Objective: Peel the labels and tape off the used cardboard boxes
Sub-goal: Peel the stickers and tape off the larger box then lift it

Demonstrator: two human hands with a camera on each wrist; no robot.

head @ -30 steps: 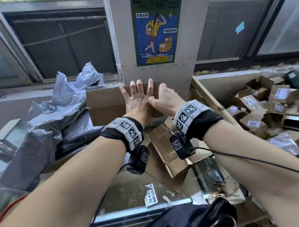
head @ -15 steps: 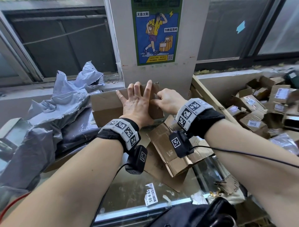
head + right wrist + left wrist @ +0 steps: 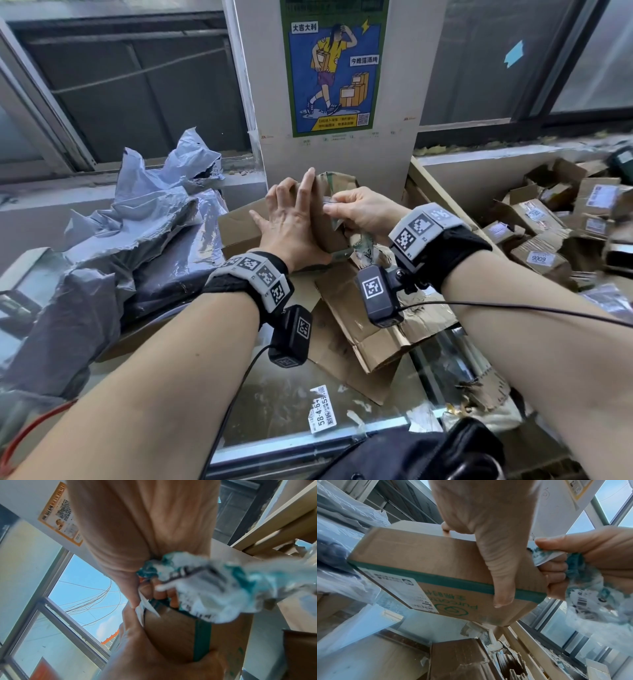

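A brown cardboard box [image 3: 239, 226] with green tape [image 3: 453, 582] along its edge and a white label [image 3: 393, 588] on its lower face is tipped up in front of the pillar. My left hand [image 3: 294, 209] holds it, fingers spread over the top and thumb [image 3: 501, 574] down the side. At the box's right end my right hand [image 3: 356, 209] pinches a strip of white and green tape. A crumpled wad of peeled tape and labels [image 3: 363, 245] hangs from that palm. In the right wrist view the wad [image 3: 205, 588] is blurred and hides part of the box [image 3: 173, 635].
Grey plastic mailer bags [image 3: 137, 240] are heaped on the left. Torn flattened cardboard [image 3: 370, 329] lies under my wrists on the glass counter [image 3: 274, 404], with a peeled label [image 3: 322, 414] stuck near its front edge. Several small labelled boxes [image 3: 555, 222] are piled at the right.
The box has been tipped up, its right end raised. My right hand has pulled a strip of tape away from the box's end, and the wad now shows below it.
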